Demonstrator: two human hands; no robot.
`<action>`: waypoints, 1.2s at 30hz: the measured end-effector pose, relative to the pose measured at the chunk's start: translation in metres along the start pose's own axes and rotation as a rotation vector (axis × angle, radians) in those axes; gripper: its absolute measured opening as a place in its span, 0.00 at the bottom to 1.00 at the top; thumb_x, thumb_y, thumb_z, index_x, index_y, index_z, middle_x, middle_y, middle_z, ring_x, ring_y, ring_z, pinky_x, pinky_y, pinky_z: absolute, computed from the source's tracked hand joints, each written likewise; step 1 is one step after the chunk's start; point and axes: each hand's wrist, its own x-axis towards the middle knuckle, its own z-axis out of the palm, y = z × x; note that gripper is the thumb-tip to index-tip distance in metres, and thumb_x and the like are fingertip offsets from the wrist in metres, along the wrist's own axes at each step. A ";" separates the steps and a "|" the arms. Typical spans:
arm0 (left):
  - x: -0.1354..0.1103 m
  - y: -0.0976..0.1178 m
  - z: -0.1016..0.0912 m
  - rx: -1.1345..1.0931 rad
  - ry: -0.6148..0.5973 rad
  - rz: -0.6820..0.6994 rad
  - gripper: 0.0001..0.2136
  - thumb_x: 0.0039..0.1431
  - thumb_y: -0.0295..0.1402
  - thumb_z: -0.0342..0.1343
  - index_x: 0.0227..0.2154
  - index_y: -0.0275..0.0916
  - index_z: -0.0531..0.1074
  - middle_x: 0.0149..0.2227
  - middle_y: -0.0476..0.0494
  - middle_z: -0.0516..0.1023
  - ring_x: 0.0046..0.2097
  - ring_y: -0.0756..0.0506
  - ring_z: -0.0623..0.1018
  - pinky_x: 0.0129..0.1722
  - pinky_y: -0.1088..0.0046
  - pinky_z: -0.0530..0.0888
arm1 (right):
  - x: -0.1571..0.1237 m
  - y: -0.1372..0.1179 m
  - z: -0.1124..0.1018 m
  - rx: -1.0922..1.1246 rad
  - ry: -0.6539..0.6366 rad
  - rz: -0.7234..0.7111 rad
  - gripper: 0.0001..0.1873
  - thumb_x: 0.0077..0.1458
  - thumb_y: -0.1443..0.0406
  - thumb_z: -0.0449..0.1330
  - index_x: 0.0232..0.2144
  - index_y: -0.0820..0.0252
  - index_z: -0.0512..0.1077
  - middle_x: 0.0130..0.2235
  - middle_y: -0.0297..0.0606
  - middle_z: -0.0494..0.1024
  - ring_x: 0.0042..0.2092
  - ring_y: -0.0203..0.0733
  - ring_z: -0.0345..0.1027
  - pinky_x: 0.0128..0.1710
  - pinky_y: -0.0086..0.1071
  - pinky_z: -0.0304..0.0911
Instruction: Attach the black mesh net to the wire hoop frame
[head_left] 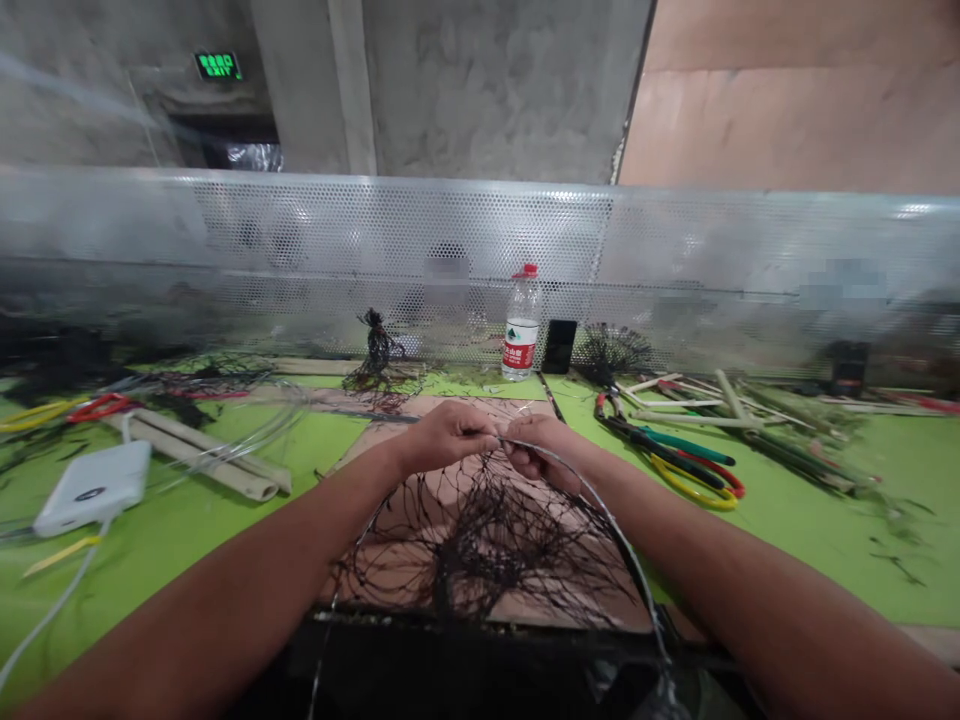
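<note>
"Where does the net lie?"

"The black net (pixel 491 540) spreads over the brown sheet (pixel 442 480), near and central, between the forearms. Its far edge reaches up to the fingers, where the pale cord (pixel 613 515) arcs off to the near right."

"And the fingers?"

"On the left hand (pixel 454 437), thumb and fingertips press together, pinching what looks like the cord at the net's edge. On the right hand (pixel 551 450), the fingers curl in just beside them, with the cord running across; what their tips grip, I cannot tell."

"How would it handle?"

"Light and limp, I'd judge, and quick to snag on itself. The cord seems springier, since it holds a smooth curve, so it may try to twist away."

"So where do I take hold?"

"At the far edge, where cord and mesh meet, with a fingertip pinch. Don't grab the dark, bunched middle; those thin strands look easy to tangle, perhaps to break."
</note>
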 end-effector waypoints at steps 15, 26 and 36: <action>-0.003 0.002 -0.004 -0.393 0.153 -0.108 0.14 0.50 0.41 0.56 0.22 0.32 0.69 0.21 0.50 0.65 0.25 0.53 0.63 0.26 0.79 0.62 | -0.006 -0.009 -0.012 -1.090 0.321 -1.087 0.21 0.47 0.60 0.62 0.45 0.56 0.66 0.43 0.42 0.71 0.46 0.45 0.63 0.46 0.42 0.59; -0.003 0.002 0.004 -0.603 0.154 -0.150 0.14 0.49 0.41 0.57 0.22 0.32 0.69 0.17 0.53 0.61 0.20 0.57 0.57 0.19 0.80 0.54 | -0.009 -0.006 -0.003 -0.937 0.370 -1.122 0.07 0.54 0.64 0.56 0.37 0.57 0.71 0.35 0.40 0.76 0.40 0.41 0.68 0.42 0.38 0.64; -0.003 0.004 0.008 -0.615 0.166 -0.116 0.16 0.50 0.41 0.57 0.20 0.31 0.67 0.16 0.53 0.60 0.19 0.57 0.57 0.18 0.81 0.53 | -0.012 -0.007 0.002 -0.904 0.349 -1.171 0.06 0.53 0.68 0.57 0.35 0.58 0.72 0.33 0.39 0.76 0.38 0.39 0.69 0.41 0.34 0.66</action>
